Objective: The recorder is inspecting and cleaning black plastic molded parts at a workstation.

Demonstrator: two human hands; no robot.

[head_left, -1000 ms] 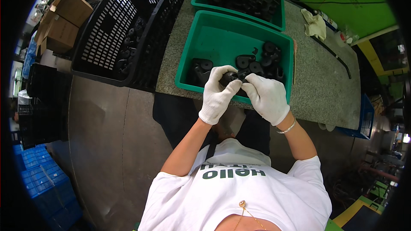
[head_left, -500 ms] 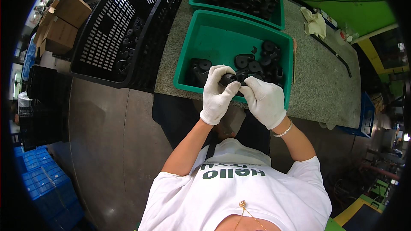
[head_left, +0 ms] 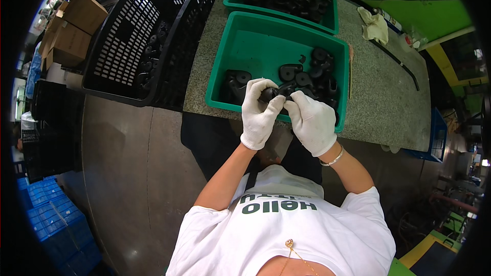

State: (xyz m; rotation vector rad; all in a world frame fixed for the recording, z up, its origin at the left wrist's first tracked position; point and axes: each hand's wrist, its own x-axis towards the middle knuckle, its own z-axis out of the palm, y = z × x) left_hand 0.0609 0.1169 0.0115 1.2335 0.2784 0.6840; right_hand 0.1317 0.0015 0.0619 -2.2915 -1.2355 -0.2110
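White knit gloves cover both of my hands above the front edge of a green bin [head_left: 212, 84]. My left hand [head_left: 257, 117] is closed round a rounded black moulded part [head_left: 268, 94], which shows between its thumb and fingers. Thumb and fingertips of my right hand [head_left: 313, 122] pinch at the right end of that part; the exact contact is hidden by the fingers. Similar black parts [head_left: 304, 79] lie in a pile at the bin's right side. Several more [head_left: 236, 84] sit in its left corner, just beyond my left hand.
Behind stands a second green bin [head_left: 336, 13] heaped with black parts. A tall black slatted crate [head_left: 174, 56] holding more parts is at the left. On the speckled tabletop [head_left: 386, 97] lie a cloth [head_left: 375, 26] and a black hose [head_left: 401, 64]. Blue crates [head_left: 59, 220] stand lower left.
My right hand has shifted slightly left and down, its wrist turning a little. The left hand stays nearly in place, still round the black part.
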